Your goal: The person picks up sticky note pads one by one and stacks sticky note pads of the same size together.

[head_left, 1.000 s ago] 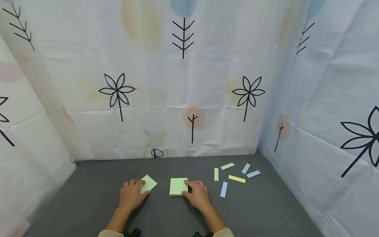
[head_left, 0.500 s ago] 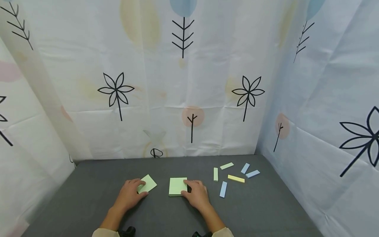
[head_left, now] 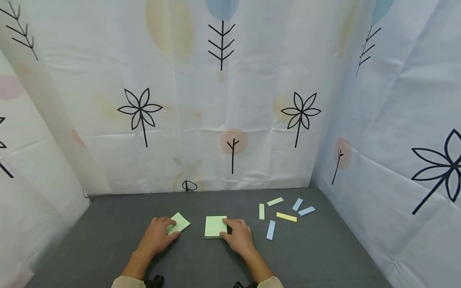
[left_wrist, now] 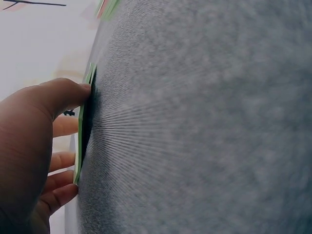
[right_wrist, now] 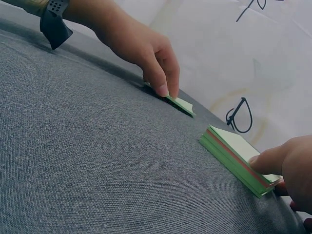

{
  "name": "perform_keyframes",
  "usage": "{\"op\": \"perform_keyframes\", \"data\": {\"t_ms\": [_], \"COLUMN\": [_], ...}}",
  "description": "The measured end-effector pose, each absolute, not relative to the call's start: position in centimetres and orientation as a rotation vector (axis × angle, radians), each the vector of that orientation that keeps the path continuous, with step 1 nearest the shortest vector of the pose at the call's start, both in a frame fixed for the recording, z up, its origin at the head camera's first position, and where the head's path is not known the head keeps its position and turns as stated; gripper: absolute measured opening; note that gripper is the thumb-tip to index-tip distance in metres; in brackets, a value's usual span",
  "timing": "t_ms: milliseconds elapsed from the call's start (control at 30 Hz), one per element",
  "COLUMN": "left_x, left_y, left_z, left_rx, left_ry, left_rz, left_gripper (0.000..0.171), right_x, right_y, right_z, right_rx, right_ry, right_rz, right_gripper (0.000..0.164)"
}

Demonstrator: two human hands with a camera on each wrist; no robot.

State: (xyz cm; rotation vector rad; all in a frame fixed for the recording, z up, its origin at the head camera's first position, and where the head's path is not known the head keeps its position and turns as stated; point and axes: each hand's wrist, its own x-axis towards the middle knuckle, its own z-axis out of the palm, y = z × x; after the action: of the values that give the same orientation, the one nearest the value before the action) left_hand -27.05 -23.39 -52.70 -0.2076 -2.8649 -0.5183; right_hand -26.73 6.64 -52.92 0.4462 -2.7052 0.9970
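My left hand [head_left: 155, 236] holds a thin light-green sticky note pad [head_left: 180, 222], which lies turned at an angle on the grey table. In the left wrist view the thumb is at the near edge of this pad [left_wrist: 80, 134], with the other fingers along its far side. To its right, a thicker light-green stack of sticky notes [head_left: 215, 227] sits nearly square to me. My right hand [head_left: 239, 236] grips that stack by its right side, thumb in front. A reddish layer shows within the side of the stack [right_wrist: 229, 155] in the right wrist view.
Several small paper strips lie at the right: green strips [head_left: 261, 212], blue strips [head_left: 271, 230] and a yellow strip [head_left: 286, 217]. White printed curtains [head_left: 201, 152] enclose the grey table [head_left: 201, 264] at the back and both sides.
The left hand has shifted slightly left, and more of the thin pad shows past its fingers. My right hand stays at the thick stack. The head view has drifted a little.
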Motion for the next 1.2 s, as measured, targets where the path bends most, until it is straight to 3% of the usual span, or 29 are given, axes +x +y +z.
{"op": "perform_keyframes", "data": {"t_ms": [833,1200], "left_x": [-26.8,-26.4], "left_y": [-24.4,-25.0], "left_z": [-52.1,-51.8], "left_rx": [-0.308,-0.303], "left_ry": [-2.911,-2.858], "left_rz": [-0.561,-0.454], "left_gripper": [0.036,0.028], "right_x": [-26.9,-26.8], "right_y": [6.7,6.6], "right_z": [-53.0,-53.0], "right_rx": [0.444,0.435], "right_ry": [-2.713,-2.714], "right_rz": [0.989,0.997], "right_gripper": [0.044,0.044]}}
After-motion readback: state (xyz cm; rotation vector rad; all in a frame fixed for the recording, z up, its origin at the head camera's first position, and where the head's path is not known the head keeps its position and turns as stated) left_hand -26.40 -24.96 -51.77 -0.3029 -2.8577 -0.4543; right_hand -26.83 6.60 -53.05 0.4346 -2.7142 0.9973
